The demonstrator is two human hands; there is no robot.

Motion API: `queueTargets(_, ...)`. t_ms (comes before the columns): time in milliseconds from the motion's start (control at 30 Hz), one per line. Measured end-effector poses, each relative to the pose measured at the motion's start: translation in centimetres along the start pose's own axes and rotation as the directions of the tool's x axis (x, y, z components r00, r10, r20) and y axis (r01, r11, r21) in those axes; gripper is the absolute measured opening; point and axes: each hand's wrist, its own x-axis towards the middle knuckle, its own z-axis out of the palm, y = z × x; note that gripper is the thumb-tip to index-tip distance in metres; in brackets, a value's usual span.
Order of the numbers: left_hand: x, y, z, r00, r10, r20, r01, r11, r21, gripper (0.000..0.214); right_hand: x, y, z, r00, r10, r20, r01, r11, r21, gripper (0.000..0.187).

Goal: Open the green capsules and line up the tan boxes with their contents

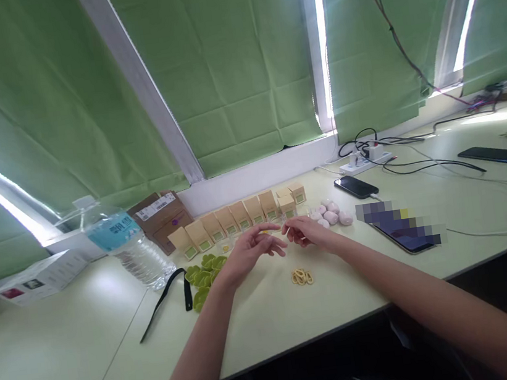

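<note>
My left hand (254,249) hovers above the table with its fingers stretched and apart, and nothing shows in it. Facing it is my right hand (304,231), its fingers loosely bent and no object visible in them. The fingertips of both hands nearly meet in front of a row of small tan boxes with little windows (242,214). Below them lies a small pile of pale yellow rings (302,277). Green petal-shaped pieces (203,274) are heaped beside my left forearm, which partly covers them. Pale pink, egg-like pieces (330,217) cluster just beyond my right hand. Small clear containers behind my hands are partly hidden.
A large water bottle (124,241) leans at the left, beside a brown carton (161,219) and a black strap (160,302). On the right are a charging phone (356,186), a partly blurred phone (404,234), another phone (505,155) and a power strip with cables (365,164).
</note>
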Motion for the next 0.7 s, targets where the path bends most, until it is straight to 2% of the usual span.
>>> queueTargets(67, 2.6, -2.2, -0.4, 0.998, -0.048, -0.049, 0.043, 0.995, -0.093, 0.040, 0.2, 0.2, 0.0, 1.000, 0.019, -0.002, -0.020, 0.999, -0.043, 0.026)
queueTargets(133, 4.2, -4.4, -0.6, 0.985, -0.107, -0.137, 0.071, 0.967, -0.246, 0.042, 0.3, 0.4, 0.0, 0.999, 0.040, -0.010, -0.041, 0.994, -0.099, 0.027)
queueTargets(167, 4.5, -5.3, -0.7, 0.973, -0.122, -0.196, 0.053, 0.944, -0.324, 0.042, 0.4, 0.5, 0.1, 0.999, 0.051, -0.012, -0.052, 0.991, -0.125, 0.026)
queueTargets(267, 4.3, -7.0, -0.6, 0.955, -0.151, -0.255, 0.028, 0.902, -0.430, 0.045, 0.3, 0.7, 0.2, 0.998, 0.067, -0.006, -0.067, 0.980, -0.187, 0.022)
queueTargets(400, 3.3, -7.2, -0.2, 0.932, -0.149, -0.330, -0.031, 0.874, -0.484, 0.042, 0.3, 0.8, 0.3, 0.999, 0.045, 0.014, -0.040, 0.968, -0.249, 0.017)
queueTargets(600, 3.7, -7.0, 0.6, 0.907, -0.163, -0.387, -0.050, 0.873, -0.485, 0.038, 0.5, 1.3, 0.1, 0.999, -0.019, 0.043, 0.033, 0.938, -0.344, 0.016)
queueTargets(633, 3.7, -7.1, 0.7, 0.902, -0.172, -0.396, -0.045, 0.875, -0.482, 0.038, 0.4, 1.4, 0.1, 0.997, -0.064, 0.042, 0.075, 0.912, -0.404, 0.015)
queueTargets(700, 3.8, -7.4, 0.8, 0.891, -0.193, -0.412, -0.035, 0.874, -0.485, 0.035, 0.1, 1.4, 0.3, 0.978, -0.199, 0.066, 0.201, 0.803, -0.562, 0.010)
